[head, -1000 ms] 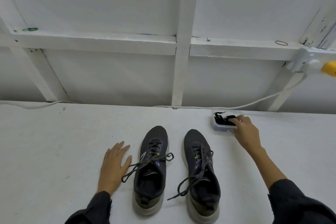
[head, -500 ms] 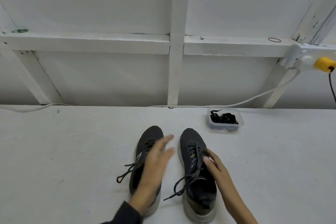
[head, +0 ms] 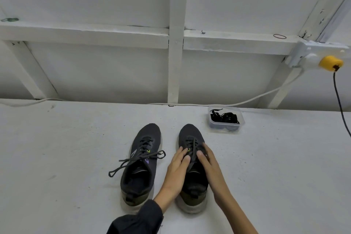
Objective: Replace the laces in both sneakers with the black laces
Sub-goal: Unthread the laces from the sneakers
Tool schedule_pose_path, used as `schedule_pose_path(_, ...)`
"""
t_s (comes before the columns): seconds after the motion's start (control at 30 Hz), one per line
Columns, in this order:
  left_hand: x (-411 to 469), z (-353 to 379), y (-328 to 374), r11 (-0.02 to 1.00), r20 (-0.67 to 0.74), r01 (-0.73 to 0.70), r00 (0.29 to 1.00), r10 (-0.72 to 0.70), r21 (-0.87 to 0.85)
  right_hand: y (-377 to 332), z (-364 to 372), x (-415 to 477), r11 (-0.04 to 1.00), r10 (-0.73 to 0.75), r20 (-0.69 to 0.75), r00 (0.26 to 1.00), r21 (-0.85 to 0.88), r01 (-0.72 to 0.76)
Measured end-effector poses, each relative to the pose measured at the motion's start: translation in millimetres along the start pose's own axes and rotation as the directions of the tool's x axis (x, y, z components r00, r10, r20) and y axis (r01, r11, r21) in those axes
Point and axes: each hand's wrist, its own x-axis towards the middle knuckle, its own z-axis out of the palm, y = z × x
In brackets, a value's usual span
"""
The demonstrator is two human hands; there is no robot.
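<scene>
The left hand (head: pixel 177 169) and right hand (head: pixel 209 165) cover the middle lacing of the right-hand sneaker (head: pixel 190 133), so whether their fingers (head: pixel 180 150) pinch its lace cannot be told. Both forearms run off the bottom edge, the left in a dark sleeve (head: pixel 136 220). The black laces (head: pixel 226 117) in the container (head: pixel 225 129) are a tangle, too small to count. The black cable (head: pixel 340 104) leaves at the right edge.
</scene>
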Motion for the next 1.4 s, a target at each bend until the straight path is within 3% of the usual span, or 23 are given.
schedule_pose_path(0.1, -0.6, -10.9, -1.3, 0.999, 0.007, 0.011, 1.000, -0.010, -0.044, -10.8, -18.0, 6.0, 0.970, -0.154, 0.051, 0.987, -0.182, 0.161)
schedule_pose_path(0.2, -4.4, -20.4, -0.7, 1.000, 0.060, -0.005, 0.998, 0.007, -0.030, -16.9, -32.3, 20.9, 0.813, -0.316, 0.253, 0.914, -0.424, 0.399)
schedule_pose_path(0.4, -2.3, -28.3, -0.8, 1.000, 0.082, -0.008, 0.997, 0.008, 0.000, -44.4, -36.7, 45.7, 0.515, -0.293, 0.486, 0.824, -0.646, 0.564)
schedule_pose_path(0.53, 1.9, -27.1, -2.1, 1.000, 0.057, -0.007, 0.998, 0.006, 0.022, -71.4, -32.9, 63.2, 0.418, -0.267, 0.506, 0.820, -0.706, 0.572)
schedule_pose_path(0.6, 3.6, -27.0, -5.6, 1.000, 0.068, 0.008, 0.998, -0.009, 0.007, -83.7, -33.6, 77.1, 0.397, -0.348, 0.415, 0.841, -0.747, 0.533)
schedule_pose_path(0.67, 4.7, -27.3, -7.3, 1.000, 0.071, 0.016, 0.997, -0.017, 0.010, -96.9, -37.6, 93.3, 0.460, -0.476, 0.200, 0.856, -0.773, 0.437)
schedule_pose_path(0.8, 6.6, -26.9, -8.6, 0.999, 0.066, 0.008, 0.998, -0.011, 0.044, -126.3, -49.5, 114.1, 0.676, -0.636, -0.307, 0.708, -0.664, 0.320)
schedule_pose_path(0.87, 6.4, -26.3, -9.3, 0.998, 0.065, -0.003, 0.998, -0.001, 0.059, -133.6, -55.4, 117.2, 0.711, -0.644, -0.410, 0.646, -0.633, 0.307)
schedule_pose_path(0.9, 6.9, -26.9, -9.7, 0.996, 0.061, -0.013, 0.998, 0.008, 0.084, -132.2, -59.3, 119.9, 0.707, -0.626, -0.385, 0.678, -0.648, 0.284)
schedule_pose_path(0.93, 7.8, -27.6, -9.2, 0.993, 0.063, -0.027, 0.998, 0.019, 0.116, -128.1, -63.5, 122.5, 0.683, -0.581, -0.298, 0.757, -0.684, 0.255)
schedule_pose_path(1.0, 10.4, -29.0, -8.7, 0.988, 0.075, -0.050, 0.996, 0.039, 0.145, -115.6, -68.8, 119.7, 0.581, -0.426, 0.007, 0.905, -0.765, 0.279)
schedule_pose_path(1.03, 12.0, -29.5, -9.0, 0.985, 0.083, -0.062, 0.995, 0.049, 0.158, -109.1, -69.7, 115.3, 0.542, -0.355, 0.165, 0.920, -0.766, 0.346)
schedule_pose_path(1.1, 14.6, -30.7, -9.5, 0.982, 0.090, -0.079, 0.994, 0.065, 0.173, -95.9, -66.3, 101.6, 0.526, -0.239, 0.442, 0.865, -0.689, 0.498)
schedule_pose_path(1.17, 15.4, -30.5, -7.8, 0.982, 0.082, -0.084, 0.994, 0.071, 0.172, -84.6, -56.0, 85.7, 0.550, -0.087, 0.618, 0.781, -0.624, 0.555)
schedule_pose_path(1.23, 15.8, -29.7, -6.3, 0.979, 0.075, -0.096, 0.994, 0.083, 0.179, -73.7, -44.9, 78.4, 0.541, -0.026, 0.672, 0.740, -0.613, 0.576)
schedule_pose_path(1.4, 15.0, -29.0, -5.8, 0.974, 0.067, -0.111, 0.993, 0.099, 0.195, -72.1, -36.6, 89.4, 0.482, -0.060, 0.638, 0.768, -0.655, 0.582)
